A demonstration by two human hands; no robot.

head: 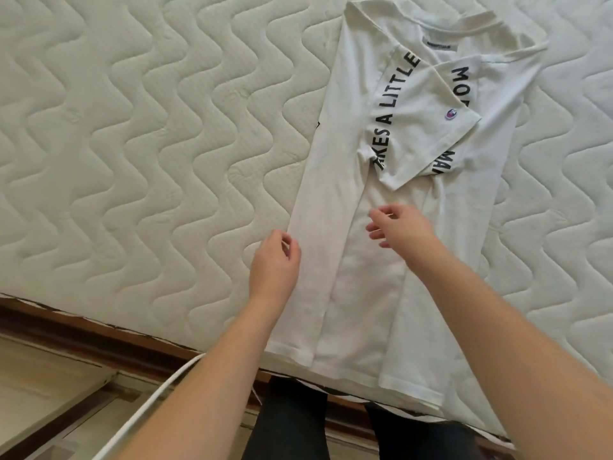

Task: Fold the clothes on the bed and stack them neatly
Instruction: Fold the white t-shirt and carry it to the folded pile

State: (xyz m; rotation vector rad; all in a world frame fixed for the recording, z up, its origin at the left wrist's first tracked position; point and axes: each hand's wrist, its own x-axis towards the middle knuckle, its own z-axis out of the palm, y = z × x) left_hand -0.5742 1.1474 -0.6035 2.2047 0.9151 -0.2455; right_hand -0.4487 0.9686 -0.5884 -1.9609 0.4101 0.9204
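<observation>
A white T-shirt [361, 293] with black lettering lies lengthwise on the quilted mattress [132, 127], collar at the far end and hem hanging over the near edge. Both long sides are folded inward and a sleeve with a small red logo lies across the chest. My left hand [274, 265] hovers at the shirt's left folded edge, fingers loosely curled, holding nothing. My right hand [399, 227] is over the shirt's middle with fingers apart, just above the fabric.
The mattress spreads wide to the left and right of the shirt. A dark wooden bed frame [66, 330] runs along the near edge. A white cable [142, 410] crosses the floor below. My dark trousers [292, 423] show beneath the hem.
</observation>
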